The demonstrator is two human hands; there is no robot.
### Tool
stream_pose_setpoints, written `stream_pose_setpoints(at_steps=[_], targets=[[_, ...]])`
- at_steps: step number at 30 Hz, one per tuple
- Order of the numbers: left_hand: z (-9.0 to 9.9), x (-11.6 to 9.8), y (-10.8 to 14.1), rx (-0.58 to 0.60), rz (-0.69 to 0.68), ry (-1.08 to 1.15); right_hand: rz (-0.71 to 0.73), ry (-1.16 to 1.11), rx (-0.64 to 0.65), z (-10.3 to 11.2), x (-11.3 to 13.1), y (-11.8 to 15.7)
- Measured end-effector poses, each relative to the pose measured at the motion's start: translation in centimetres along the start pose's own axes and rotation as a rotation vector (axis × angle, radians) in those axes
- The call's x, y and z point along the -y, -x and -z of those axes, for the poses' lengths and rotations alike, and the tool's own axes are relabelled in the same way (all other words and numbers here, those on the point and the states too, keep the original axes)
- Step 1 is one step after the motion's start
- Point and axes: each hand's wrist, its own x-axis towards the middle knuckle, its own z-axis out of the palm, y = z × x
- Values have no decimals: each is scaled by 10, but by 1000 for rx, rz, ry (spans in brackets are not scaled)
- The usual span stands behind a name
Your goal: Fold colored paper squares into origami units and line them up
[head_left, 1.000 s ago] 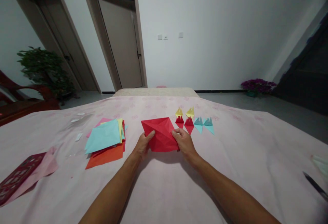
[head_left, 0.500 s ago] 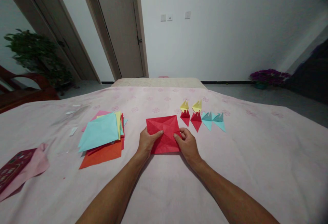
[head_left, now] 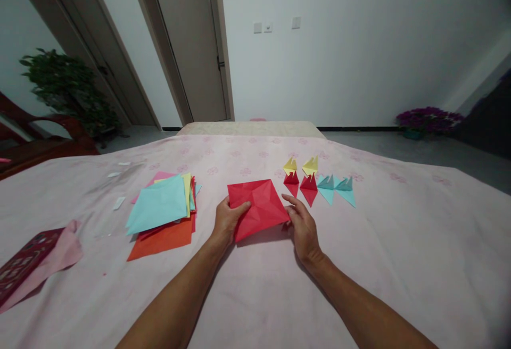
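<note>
A square sheet of red origami paper (head_left: 259, 210) with crossing creases is tilted above the cloth, its shadow along the lower edge. My left hand (head_left: 228, 220) grips its left side, the thumb on top and the fingers underneath. At the right corner, my right hand (head_left: 305, 229) has its thumb and a finger around the edge, while the index finger stretches away from the paper. Beyond that hand lie small folded paper figures in pairs: yellow (head_left: 310, 165), red (head_left: 308, 188) and light blue (head_left: 345, 189).
Left of the hands is a stack of coloured paper (head_left: 157, 205), light blue on top and orange below. A dark red packet (head_left: 27, 258) with pink paper lies at far left. Small white slips (head_left: 118, 203) rest near the stack. A pink flowered cloth (head_left: 391, 264) covers the table.
My right thumb has left the top of the red paper, and that hand has shifted to its right corner. The sheet has tilted, its right side changing angle. My left hand keeps its hold.
</note>
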Motion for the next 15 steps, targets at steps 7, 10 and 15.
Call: stream_pose_setpoints(at_steps=[7, 10, 15], targets=[[7, -10, 1, 134, 102, 55, 218, 131, 111, 4, -3, -2], [9, -15, 2, 181, 143, 35, 456, 346, 111, 5, 2, -3], [12, -15, 1, 261, 160, -2, 668, 497, 136, 11, 4, -5]])
